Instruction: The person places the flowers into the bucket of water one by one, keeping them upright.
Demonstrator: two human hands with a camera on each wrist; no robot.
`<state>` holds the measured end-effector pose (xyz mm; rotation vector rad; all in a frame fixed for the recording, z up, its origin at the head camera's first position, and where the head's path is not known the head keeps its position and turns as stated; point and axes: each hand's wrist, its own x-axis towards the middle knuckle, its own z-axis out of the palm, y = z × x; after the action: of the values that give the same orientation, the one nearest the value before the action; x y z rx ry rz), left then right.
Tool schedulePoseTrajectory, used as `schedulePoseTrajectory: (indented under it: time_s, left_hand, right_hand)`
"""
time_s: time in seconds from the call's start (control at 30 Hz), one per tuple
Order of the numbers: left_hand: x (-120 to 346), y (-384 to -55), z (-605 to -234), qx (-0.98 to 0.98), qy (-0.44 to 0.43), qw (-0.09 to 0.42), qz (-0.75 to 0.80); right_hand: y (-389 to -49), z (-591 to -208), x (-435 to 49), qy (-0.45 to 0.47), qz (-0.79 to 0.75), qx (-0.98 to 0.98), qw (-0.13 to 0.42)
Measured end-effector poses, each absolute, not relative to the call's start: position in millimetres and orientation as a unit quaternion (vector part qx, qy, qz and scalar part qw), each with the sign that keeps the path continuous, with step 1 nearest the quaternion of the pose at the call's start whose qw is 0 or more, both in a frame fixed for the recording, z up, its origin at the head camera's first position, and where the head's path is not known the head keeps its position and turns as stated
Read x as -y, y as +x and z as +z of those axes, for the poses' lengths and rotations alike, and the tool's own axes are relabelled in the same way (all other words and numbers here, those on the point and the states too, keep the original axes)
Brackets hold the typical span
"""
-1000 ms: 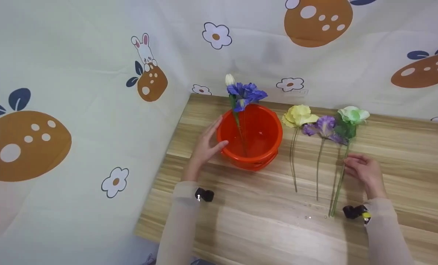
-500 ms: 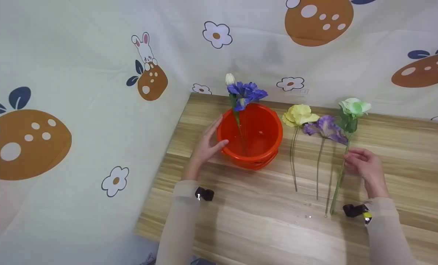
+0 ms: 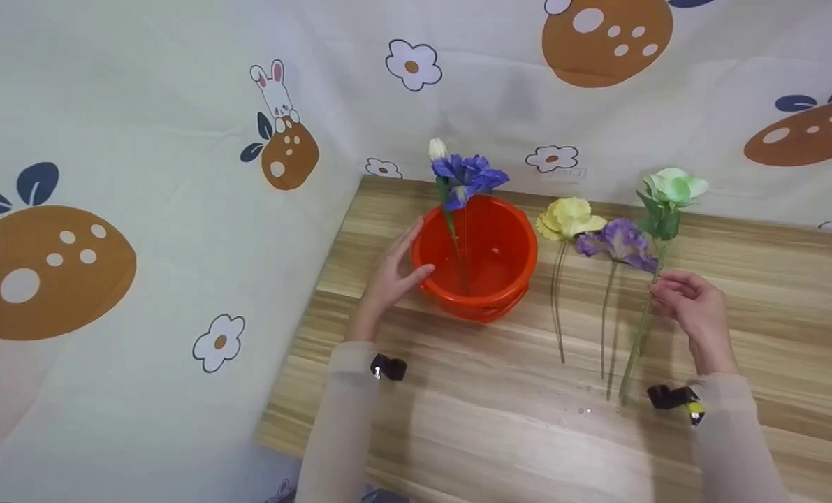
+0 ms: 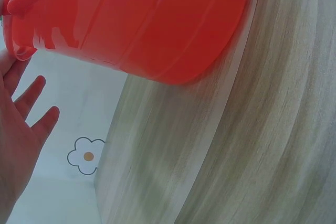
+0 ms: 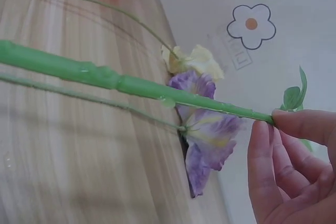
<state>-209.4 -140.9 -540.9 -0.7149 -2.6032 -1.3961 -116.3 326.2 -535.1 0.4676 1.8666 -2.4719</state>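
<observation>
My right hand (image 3: 695,304) pinches the green flower (image 3: 674,187) by its stem (image 3: 645,323), over the counter (image 3: 499,419), beside the purple flower (image 3: 622,244). I think I hold it there so the petals don't get squashed. It is long and thin: the bloom points up and away from me, a bit right, and the bottom end points back at me. My left hand (image 3: 391,276), fingers spread, touches the red bucket (image 3: 506,223), maybe to keep it steady. A blue flower (image 3: 470,178) and a white flower (image 3: 437,149) lean in it. A yellow flower (image 3: 569,218) lies between the bucket and the purple one.
</observation>
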Motion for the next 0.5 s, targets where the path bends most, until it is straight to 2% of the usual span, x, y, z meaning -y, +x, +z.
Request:
schedulePoseTrajectory:
  time_s: [0.5]
  left_hand:
    - [141,-210,-541,0.858,-0.237,0.055,-0.453]
  right_hand:
    - [-123,-511,-306,0.134,-0.799,-0.585,-0.035]
